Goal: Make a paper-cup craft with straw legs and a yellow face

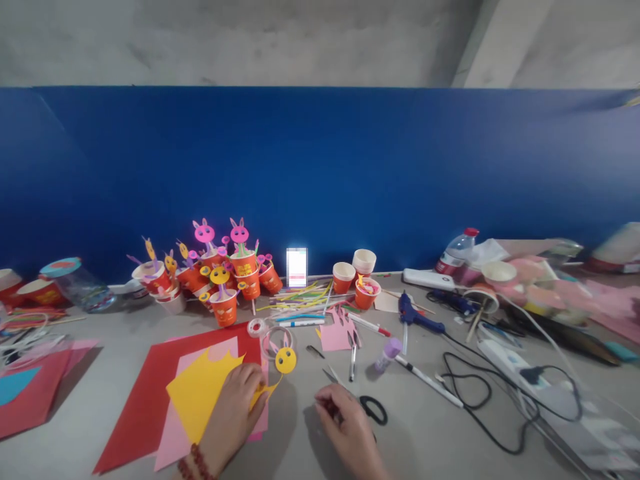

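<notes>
Yellow paper strip [273, 387] pinched in the fingers of the left hand [244, 393], lower centre of the frame.
The right hand [343, 417] curls by the scissors [373, 409]; I cannot tell whether it grips anything. A tug could tear the thin-looking strip; a sideways sweep could knock the scissors. The strip's long axis slants up-right, pointing toward the rabbit face [285, 361].

1. Head camera is looking forward and down across the gray table [287, 450] from the wearer's side.
2. It is facing the blue panel [320, 167] almost squarely.
3. Left hand [243, 393] and right hand [343, 419] are showing low, close to the lens.
</notes>
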The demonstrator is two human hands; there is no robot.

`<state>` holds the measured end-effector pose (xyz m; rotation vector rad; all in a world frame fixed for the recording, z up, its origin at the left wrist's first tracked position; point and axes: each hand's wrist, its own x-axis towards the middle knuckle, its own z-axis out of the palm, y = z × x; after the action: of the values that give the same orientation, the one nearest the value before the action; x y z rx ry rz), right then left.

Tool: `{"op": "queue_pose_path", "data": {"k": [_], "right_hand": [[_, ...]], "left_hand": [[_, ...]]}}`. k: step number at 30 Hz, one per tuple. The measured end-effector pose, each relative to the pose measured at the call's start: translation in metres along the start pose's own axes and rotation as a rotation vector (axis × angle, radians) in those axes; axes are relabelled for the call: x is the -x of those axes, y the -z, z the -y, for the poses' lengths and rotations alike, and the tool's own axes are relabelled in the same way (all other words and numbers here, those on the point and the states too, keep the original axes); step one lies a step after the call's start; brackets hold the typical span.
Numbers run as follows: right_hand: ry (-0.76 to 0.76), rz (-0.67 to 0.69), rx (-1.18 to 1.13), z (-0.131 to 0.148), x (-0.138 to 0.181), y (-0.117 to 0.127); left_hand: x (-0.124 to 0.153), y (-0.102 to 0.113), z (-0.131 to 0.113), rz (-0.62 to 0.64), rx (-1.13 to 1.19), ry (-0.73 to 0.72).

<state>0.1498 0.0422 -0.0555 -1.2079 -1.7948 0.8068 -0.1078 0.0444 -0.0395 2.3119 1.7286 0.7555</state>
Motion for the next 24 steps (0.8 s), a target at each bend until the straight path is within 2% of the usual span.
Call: {"op": "queue_pose_path", "data": {"k": [4, 7, 11, 15, 18, 20, 22, 24], "right_hand": [[0.006, -0.084, 0.032, 0.006, -0.028, 0.033], [0.005, -0.146, 0.038, 0.013, -0.051, 0.053], [0.035, -0.18, 0.06, 0.021, -0.067, 0.06], [0.113, -0.12, 0.109, 0.026, -0.072, 0.07], [0.199, -0.067, 0.225, 0.037, -0.09, 0.096], [0.229, -0.01, 0.352, 0.046, -0.114, 0.117], [0.212, 0.071, 0.578, 0.052, -0.147, 0.135], [0.181, 0.1, 0.657, 0.051, -0.183, 0.145]], "left_hand": [[0.0, -0.002, -0.008, -0.121, 0.065, -0.018], [0.001, -0.009, -0.016, -0.113, 0.098, -0.043], [0.002, -0.02, -0.023, -0.113, 0.12, -0.015], [-0.006, -0.013, -0.015, -0.13, 0.212, 0.002], [-0.01, -0.002, -0.01, -0.146, 0.231, 0.032], [-0.009, -0.001, -0.012, -0.155, 0.23, 0.031], [-0.005, -0.005, -0.019, -0.137, 0.231, 0.012], [0.0, -0.014, -0.028, -0.087, 0.23, -0.01]]}}
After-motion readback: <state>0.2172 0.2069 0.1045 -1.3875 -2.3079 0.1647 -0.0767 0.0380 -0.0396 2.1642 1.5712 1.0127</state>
